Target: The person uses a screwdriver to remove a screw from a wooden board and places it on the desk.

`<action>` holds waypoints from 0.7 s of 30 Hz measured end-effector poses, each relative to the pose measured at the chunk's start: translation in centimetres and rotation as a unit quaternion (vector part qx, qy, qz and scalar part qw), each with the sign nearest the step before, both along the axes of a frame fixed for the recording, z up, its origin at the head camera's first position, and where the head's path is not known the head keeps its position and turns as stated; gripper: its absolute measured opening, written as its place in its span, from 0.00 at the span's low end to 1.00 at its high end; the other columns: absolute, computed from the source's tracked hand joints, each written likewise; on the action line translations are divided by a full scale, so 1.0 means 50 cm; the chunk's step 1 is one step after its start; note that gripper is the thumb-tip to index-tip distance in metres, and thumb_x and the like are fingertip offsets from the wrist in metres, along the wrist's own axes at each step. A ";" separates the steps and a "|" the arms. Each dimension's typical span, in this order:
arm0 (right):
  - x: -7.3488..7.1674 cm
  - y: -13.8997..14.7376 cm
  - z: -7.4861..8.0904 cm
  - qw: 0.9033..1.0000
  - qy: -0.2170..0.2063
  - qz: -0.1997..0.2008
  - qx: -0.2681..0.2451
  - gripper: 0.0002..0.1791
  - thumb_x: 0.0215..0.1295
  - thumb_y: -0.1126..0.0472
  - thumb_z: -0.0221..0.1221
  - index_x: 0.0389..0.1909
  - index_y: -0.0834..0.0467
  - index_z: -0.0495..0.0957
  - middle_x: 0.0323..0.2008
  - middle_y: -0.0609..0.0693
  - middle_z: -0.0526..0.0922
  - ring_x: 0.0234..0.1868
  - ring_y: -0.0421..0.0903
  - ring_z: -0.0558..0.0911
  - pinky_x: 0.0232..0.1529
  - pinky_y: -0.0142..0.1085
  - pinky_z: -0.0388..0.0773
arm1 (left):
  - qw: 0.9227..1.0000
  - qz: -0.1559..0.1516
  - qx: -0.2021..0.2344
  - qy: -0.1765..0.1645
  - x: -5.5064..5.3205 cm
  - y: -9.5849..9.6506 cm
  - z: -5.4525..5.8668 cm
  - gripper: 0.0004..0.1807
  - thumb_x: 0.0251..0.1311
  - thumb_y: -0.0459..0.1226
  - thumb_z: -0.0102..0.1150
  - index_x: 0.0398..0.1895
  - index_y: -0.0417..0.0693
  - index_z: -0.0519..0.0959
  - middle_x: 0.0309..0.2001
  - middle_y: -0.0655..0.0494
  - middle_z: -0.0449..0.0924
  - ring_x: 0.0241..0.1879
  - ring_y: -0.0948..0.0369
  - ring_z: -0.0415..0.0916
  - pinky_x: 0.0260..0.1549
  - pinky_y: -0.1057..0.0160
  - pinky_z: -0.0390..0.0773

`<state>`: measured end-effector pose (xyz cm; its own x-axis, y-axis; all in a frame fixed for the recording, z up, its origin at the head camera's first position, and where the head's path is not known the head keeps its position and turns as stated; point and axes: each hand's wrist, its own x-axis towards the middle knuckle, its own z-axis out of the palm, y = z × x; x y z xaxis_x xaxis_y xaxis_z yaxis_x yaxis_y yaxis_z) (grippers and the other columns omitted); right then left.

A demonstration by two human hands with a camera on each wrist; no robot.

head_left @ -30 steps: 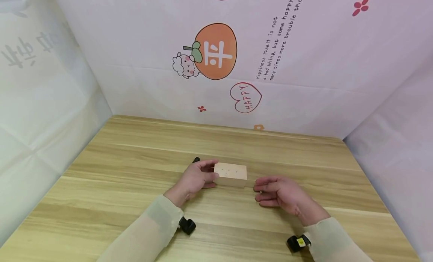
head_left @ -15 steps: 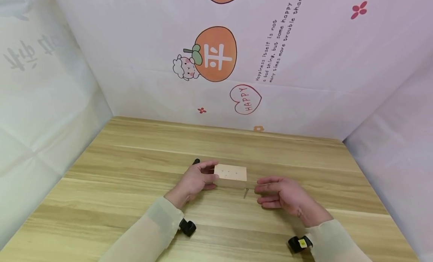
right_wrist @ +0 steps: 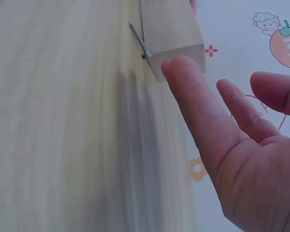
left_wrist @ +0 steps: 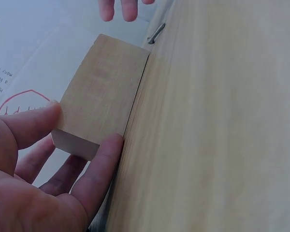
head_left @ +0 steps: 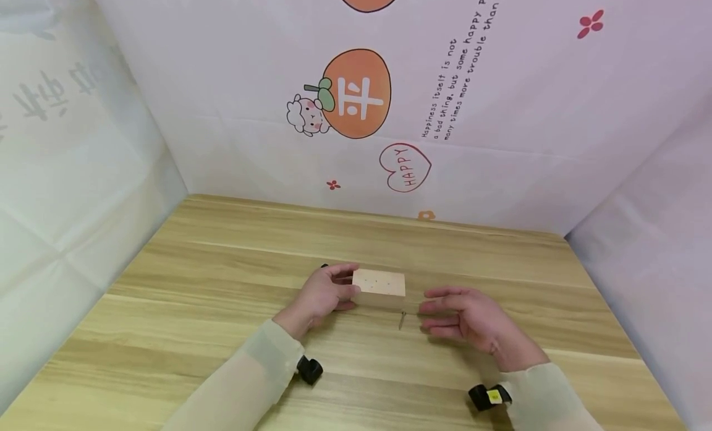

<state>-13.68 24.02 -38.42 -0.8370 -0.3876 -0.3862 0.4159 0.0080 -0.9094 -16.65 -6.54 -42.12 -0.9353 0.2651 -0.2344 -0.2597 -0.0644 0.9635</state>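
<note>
A pale wooden block (head_left: pixel 379 282) with several small dark marks on its top lies on the table. My left hand (head_left: pixel 321 294) grips its left end, thumb on one long side and fingertips (left_wrist: pixel 111 145) on the other. A metal screw (head_left: pixel 402 320), its thread plain in the right wrist view, rests on the tabletop beside the block's near right corner. To the right of both, my right hand (head_left: pixel 467 316) is held with fingers loosely extended and nothing between them.
Wood-grain table (head_left: pixel 222 338) with a printed white cloth (head_left: pixel 473 171) hanging along its back and sides. A small black object (head_left: pixel 324 266) peeks out behind the left hand, mostly hidden. Black wrist cameras (head_left: pixel 309 370) sit on both sleeves.
One second ago a small shiny bit showed at the right fingers; half a second ago the screw lay on the table, where it is now. The left hand keeps its hold on the block.
</note>
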 end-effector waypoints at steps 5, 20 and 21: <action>-0.004 -0.006 -0.002 1.000 0.000 -0.007 -0.013 0.27 0.75 0.64 0.52 0.68 0.74 0.60 0.59 0.70 0.75 0.55 0.66 0.79 0.53 0.52 0.79 | 1.000 0.004 -0.002 -0.007 -0.006 -0.003 0.001 0.29 0.61 0.26 0.65 0.67 0.44 0.73 0.61 0.42 0.71 0.47 0.53 0.78 0.44 0.53 0.83; -0.010 -0.050 0.050 0.976 0.138 -0.066 0.156 0.23 0.75 0.62 0.52 0.65 0.69 0.69 0.63 0.66 0.72 0.60 0.62 0.76 0.56 0.49 0.78 | 0.999 0.012 -0.028 -0.009 -0.020 0.000 0.002 0.29 0.63 0.26 0.63 0.68 0.46 0.73 0.65 0.45 0.69 0.53 0.52 0.76 0.45 0.53 0.83; -0.009 -0.054 0.056 0.967 0.154 -0.064 0.191 0.22 0.75 0.61 0.52 0.65 0.67 0.71 0.63 0.64 0.73 0.60 0.60 0.76 0.56 0.49 0.78 | 0.999 0.012 -0.035 -0.005 -0.019 0.001 0.004 0.30 0.63 0.27 0.63 0.69 0.46 0.72 0.66 0.45 0.68 0.54 0.51 0.76 0.44 0.53 0.83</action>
